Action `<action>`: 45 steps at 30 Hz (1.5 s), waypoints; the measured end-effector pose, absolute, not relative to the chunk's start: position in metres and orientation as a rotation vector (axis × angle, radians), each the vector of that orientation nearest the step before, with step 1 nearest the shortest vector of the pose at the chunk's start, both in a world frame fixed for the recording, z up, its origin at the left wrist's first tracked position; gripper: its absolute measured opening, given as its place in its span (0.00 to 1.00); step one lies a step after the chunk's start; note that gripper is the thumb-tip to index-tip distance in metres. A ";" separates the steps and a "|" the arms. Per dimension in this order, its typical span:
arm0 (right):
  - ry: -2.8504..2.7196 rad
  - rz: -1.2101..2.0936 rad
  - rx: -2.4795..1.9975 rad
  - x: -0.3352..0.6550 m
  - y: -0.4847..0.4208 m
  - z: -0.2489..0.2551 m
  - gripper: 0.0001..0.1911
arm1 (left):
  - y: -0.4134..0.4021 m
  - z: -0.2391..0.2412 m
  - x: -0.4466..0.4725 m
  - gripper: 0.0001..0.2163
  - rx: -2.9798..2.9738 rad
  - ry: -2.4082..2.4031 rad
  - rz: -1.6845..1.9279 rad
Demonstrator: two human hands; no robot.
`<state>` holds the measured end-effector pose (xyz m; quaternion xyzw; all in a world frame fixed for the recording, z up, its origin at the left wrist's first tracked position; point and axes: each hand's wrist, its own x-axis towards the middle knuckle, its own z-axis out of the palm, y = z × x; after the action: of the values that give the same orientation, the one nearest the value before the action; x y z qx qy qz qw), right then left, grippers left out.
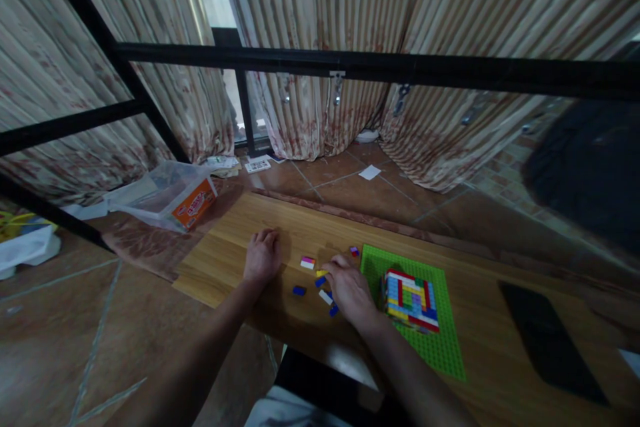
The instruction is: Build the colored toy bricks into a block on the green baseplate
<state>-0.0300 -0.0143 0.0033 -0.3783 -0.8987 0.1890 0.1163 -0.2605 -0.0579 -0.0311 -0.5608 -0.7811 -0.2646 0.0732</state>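
Observation:
My left hand [263, 257] rests on the wooden table with its fingers curled in, and nothing shows in it. My right hand [349, 288] reaches over a small group of loose toy bricks, fingertips pinched at a yellow brick [321, 273]. Around it lie a blue brick [320, 281], a white brick [326, 297] and another blue brick [299, 291]. A pink-and-white brick piece [307, 263] is between my hands. To the right, a multicoloured block of stacked bricks [411, 301] stands on a green baseplate [445, 347].
A small red-and-blue piece [355, 251] lies by the baseplate's left edge. A dark flat slab [550, 340] is on the table's right end. Beyond the table are a clear plastic bin [155, 203] with an orange label, a black metal frame [300, 59] and curtains [325, 7].

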 end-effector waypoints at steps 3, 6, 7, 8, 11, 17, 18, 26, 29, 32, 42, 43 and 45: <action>-2.592 0.592 -1.099 -0.029 -0.015 0.003 0.11 | -0.058 -0.031 -0.262 0.15 -1.682 -2.329 -0.792; -2.570 0.576 -1.135 -0.030 -0.017 0.007 0.09 | -0.058 -0.031 -0.266 0.16 -1.718 -2.298 -0.793; -2.562 0.565 -1.150 -0.030 -0.018 0.009 0.08 | -0.058 -0.031 -0.267 0.16 -1.729 -2.287 -0.794; -2.555 0.554 -1.163 -0.030 -0.019 0.011 0.08 | -0.057 -0.031 -0.268 0.16 -1.737 -2.276 -0.796; -2.527 0.533 -1.170 -0.029 -0.023 0.019 0.08 | -0.056 -0.032 -0.273 0.17 -1.762 -2.241 -0.783; -2.297 0.560 -1.101 -0.011 -0.035 0.045 0.11 | -0.052 -0.034 -0.281 0.17 -1.757 -2.210 -0.717; -2.245 0.573 -1.095 -0.004 -0.038 0.049 0.12 | -0.051 -0.035 -0.282 0.17 -1.756 -2.204 -0.713; -1.911 0.636 -1.222 0.082 -0.044 0.061 0.15 | -0.054 -0.035 -0.283 0.16 -1.734 -2.265 -0.758; -1.825 0.619 -1.338 0.113 -0.031 0.058 0.14 | -0.054 -0.027 -0.274 0.15 -1.825 -2.196 -0.814; -1.794 0.576 -1.389 0.129 -0.019 0.056 0.14 | -0.049 -0.012 -0.251 0.14 -1.899 -2.093 -0.977; -1.880 0.585 -1.312 0.100 -0.004 0.039 0.14 | -0.030 0.010 -0.098 0.15 -2.221 -2.410 -2.015; -1.877 0.585 -1.305 0.098 -0.002 0.036 0.14 | -0.028 0.008 -0.088 0.16 -2.190 -2.436 -2.126; -1.868 0.581 -1.292 0.095 0.002 0.034 0.13 | -0.025 0.004 -0.075 0.17 -2.138 -2.464 -2.282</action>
<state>0.0953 0.0016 0.0336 -0.5077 -0.7344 0.2284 0.3882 -0.0748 -0.0249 0.0044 -0.4904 -0.5652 -0.5235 -0.4075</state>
